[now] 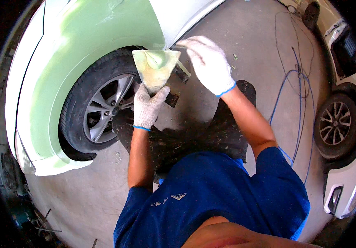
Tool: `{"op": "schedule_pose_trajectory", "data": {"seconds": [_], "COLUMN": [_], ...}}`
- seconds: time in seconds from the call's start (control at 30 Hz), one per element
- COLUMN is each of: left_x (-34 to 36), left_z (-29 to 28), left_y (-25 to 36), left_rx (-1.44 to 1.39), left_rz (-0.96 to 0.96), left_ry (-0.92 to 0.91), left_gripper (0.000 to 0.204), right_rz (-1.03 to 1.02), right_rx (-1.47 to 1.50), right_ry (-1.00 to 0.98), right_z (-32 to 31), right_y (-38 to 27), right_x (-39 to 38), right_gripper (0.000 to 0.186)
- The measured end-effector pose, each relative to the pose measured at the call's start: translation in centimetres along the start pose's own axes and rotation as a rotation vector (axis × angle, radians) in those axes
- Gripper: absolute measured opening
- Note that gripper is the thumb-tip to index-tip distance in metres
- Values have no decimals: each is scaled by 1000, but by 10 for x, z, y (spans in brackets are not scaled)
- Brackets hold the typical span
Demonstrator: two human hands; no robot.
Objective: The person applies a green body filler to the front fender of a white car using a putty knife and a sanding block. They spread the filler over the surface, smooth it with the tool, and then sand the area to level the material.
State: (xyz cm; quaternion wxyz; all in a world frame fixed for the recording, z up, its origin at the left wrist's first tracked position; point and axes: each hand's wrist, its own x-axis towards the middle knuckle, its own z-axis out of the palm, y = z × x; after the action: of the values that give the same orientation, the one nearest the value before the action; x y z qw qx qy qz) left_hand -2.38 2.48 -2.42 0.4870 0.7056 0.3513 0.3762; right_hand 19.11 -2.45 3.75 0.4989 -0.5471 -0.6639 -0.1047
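My left hand [146, 108], in a white knit glove with a blue cuff, is closed round the narrow lower end of a putty spreader [148, 73]. The spreader flares to a wide, straight edge, and a mound of pale green putty [156, 60] sits on its face. Just right of that edge is my right hand [209, 65], gloved alike, its fingers drawn together and pointing left. Whatever those fingers may hold is hidden. Behind the spreader lies the white car's fender [99, 31], coated in light green filler round the wheel arch.
The car's wheel [111, 108] stands close left of my left hand. Blue and dark hoses or cables [300, 78] lie looped on the grey floor [248, 37] at right. Another pale car [347, 182], with its wheel [335, 124], stands along the right side.
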Motion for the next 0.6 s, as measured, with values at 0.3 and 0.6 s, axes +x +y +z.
{"op": "schedule_pose_trajectory", "data": {"seconds": [0.3, 0.6], "left_x": [4, -1], "left_z": [12, 21], "left_y": [13, 22], "left_rx": [78, -44], "left_rz": [85, 82], "left_ry": [-19, -89], "left_gripper": [42, 43], "right_rz": [-75, -264], "right_rx": [-32, -55], "right_ry": [67, 28], "right_z": [-7, -22], "right_y": [-27, -23], "right_x": [-11, 8], "right_gripper": [28, 24]}}
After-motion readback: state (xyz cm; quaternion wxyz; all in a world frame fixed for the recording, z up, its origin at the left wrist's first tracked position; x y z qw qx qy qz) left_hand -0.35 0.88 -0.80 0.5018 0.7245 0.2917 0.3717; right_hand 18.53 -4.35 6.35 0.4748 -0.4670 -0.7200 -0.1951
